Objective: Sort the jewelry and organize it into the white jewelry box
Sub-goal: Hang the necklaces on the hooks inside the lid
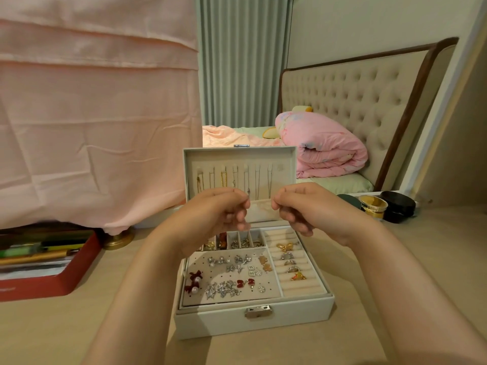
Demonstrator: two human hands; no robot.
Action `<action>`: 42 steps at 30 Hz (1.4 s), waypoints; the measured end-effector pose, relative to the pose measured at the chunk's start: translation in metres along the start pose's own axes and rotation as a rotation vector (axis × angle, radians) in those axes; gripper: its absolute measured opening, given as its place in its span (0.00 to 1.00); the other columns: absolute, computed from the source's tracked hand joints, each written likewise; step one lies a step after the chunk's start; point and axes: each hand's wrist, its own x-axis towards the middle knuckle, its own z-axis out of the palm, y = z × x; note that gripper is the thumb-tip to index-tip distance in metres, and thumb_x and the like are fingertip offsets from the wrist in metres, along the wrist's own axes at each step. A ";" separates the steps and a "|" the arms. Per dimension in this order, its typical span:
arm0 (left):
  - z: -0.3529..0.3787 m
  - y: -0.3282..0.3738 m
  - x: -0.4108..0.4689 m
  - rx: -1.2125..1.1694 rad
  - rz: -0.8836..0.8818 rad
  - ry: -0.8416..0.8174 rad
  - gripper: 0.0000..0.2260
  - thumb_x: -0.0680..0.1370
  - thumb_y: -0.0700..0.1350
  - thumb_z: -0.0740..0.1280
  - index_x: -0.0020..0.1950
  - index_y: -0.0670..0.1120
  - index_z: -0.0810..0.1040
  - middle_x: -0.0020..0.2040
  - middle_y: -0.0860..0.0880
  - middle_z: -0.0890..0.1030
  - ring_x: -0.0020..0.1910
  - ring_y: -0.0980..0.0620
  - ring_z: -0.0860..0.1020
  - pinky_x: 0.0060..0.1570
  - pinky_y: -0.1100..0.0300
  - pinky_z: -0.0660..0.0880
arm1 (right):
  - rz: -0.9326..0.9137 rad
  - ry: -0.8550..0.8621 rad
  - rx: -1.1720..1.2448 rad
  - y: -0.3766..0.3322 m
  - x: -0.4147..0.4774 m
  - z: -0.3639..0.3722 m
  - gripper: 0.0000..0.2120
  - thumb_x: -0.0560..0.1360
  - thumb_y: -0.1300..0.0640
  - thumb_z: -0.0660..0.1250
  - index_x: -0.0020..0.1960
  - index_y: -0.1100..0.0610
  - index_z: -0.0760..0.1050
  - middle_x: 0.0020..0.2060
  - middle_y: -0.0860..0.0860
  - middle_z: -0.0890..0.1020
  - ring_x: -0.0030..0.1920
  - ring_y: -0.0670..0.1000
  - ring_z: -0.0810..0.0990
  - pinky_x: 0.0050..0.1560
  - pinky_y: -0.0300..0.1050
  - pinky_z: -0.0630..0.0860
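Pinching thumb to forefinger, the left hand (218,212) and right hand (303,209) hang level and slightly apart, their other fingers curled. Whatever they grip is too fine to make out. Both hands hover in front of the raised lid (189,156) of the white jewelry box (210,322), where necklaces (224,177) hang in a row. Below the hands, the open tray shows earrings (224,285) on a perforated panel and rings (287,262) in padded rolls at the right. The box stands on a beige surface, with a red box (52,288) to its left and round cases (395,206) at the far right.
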 end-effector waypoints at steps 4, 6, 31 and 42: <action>-0.001 0.007 -0.002 -0.172 0.038 -0.044 0.09 0.79 0.47 0.63 0.41 0.47 0.76 0.32 0.50 0.66 0.30 0.52 0.67 0.44 0.52 0.80 | -0.006 0.021 0.004 0.001 -0.001 -0.006 0.10 0.81 0.57 0.61 0.43 0.56 0.78 0.27 0.49 0.67 0.25 0.48 0.62 0.26 0.40 0.58; -0.003 0.008 -0.002 -0.263 0.071 -0.042 0.09 0.80 0.47 0.62 0.41 0.47 0.75 0.32 0.51 0.65 0.29 0.53 0.66 0.42 0.54 0.79 | -0.009 0.037 0.017 0.003 -0.001 -0.009 0.11 0.81 0.57 0.62 0.42 0.56 0.77 0.26 0.48 0.64 0.25 0.48 0.60 0.26 0.39 0.57; 0.023 0.017 0.010 0.153 0.043 0.160 0.07 0.79 0.48 0.69 0.44 0.46 0.80 0.30 0.54 0.68 0.28 0.55 0.66 0.33 0.62 0.69 | -0.057 -0.041 0.177 0.014 -0.006 -0.018 0.08 0.81 0.56 0.66 0.50 0.58 0.83 0.29 0.49 0.70 0.27 0.47 0.63 0.28 0.40 0.63; 0.034 0.008 0.095 0.652 0.142 0.666 0.11 0.74 0.53 0.71 0.36 0.48 0.81 0.32 0.52 0.81 0.36 0.54 0.79 0.40 0.56 0.77 | -0.109 0.744 -0.015 0.018 0.062 -0.029 0.06 0.73 0.52 0.76 0.38 0.49 0.82 0.32 0.44 0.81 0.30 0.44 0.77 0.34 0.43 0.75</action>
